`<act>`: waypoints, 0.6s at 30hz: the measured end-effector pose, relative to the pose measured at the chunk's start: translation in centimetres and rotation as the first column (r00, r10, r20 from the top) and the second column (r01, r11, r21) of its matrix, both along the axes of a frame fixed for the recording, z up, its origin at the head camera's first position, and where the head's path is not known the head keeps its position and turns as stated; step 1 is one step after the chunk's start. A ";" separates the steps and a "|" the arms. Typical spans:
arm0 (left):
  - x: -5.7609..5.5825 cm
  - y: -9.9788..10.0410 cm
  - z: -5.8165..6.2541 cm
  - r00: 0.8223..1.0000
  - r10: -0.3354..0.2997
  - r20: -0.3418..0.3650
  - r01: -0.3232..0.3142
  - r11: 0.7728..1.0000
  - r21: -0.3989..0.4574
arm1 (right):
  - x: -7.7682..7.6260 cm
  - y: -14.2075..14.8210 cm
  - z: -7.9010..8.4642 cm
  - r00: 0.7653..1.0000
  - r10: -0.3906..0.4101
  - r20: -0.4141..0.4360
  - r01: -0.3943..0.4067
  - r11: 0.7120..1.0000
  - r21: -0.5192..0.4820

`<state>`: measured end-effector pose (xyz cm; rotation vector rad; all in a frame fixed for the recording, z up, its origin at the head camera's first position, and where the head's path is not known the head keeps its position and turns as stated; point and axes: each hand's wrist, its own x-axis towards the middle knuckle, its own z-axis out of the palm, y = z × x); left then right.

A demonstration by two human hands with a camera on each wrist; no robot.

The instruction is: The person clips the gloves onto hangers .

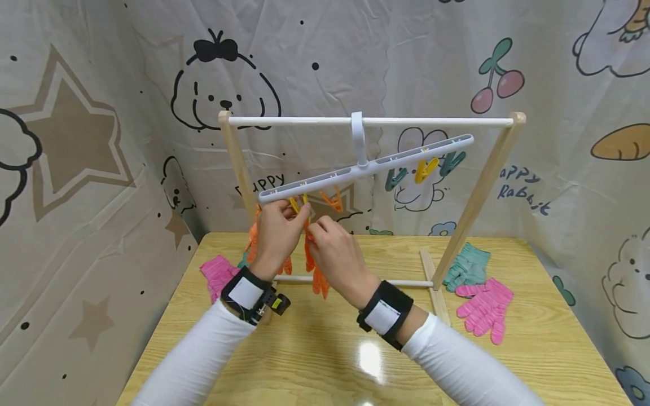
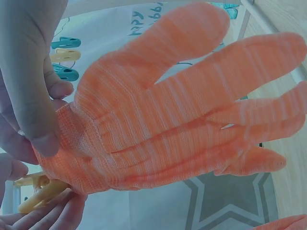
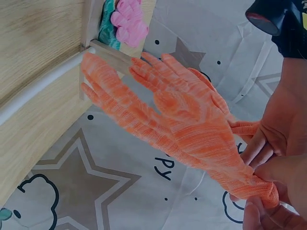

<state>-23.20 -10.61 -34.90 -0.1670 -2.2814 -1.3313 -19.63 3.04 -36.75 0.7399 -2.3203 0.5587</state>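
A striped orange knit glove point(image 1: 310, 256) hangs fingers-down below the left part of a white hanger point(image 1: 330, 179). My right hand point(image 1: 337, 254) pinches the glove's cuff; the cuff shows closely in the left wrist view, with the glove point(image 2: 192, 110) spread out from it. My left hand point(image 1: 278, 234) holds a yellow clip point(image 2: 45, 196) right at the cuff's edge. Whether the clip's jaws bite the cuff is hidden by fingers. Behind my left hand hangs another orange glove point(image 1: 252, 242), partly covered. The right wrist view shows the front glove point(image 3: 206, 139) below both hands.
The hanger hooks over the white bar point(image 1: 431, 121) of a wooden stand and tilts left-down. An orange clip point(image 1: 332, 199), a yellow clip point(image 1: 426, 169) and two teal clips point(image 1: 396, 179) hang from it. Pink gloves point(image 1: 487, 307) and a teal glove point(image 1: 467, 265) lie on the table point(image 1: 325, 349).
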 end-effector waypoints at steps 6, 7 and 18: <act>0.1 0.1 -0.2 1.000 -0.018 0.006 0.018 1.000 -0.006 | -0.2 0.1 -0.4 0.999 0.006 -0.034 -0.006 1.000 0.009; 0.1 0.1 -0.2 1.000 -0.017 0.009 0.017 1.000 -0.010 | -0.2 0.1 -0.4 0.999 0.006 -0.039 -0.006 1.000 0.010; 0.5 0.2 -0.6 0.998 -0.028 0.061 0.031 0.998 -0.046 | -0.3 0.3 -0.8 0.998 -0.001 -0.064 0.005 0.999 0.052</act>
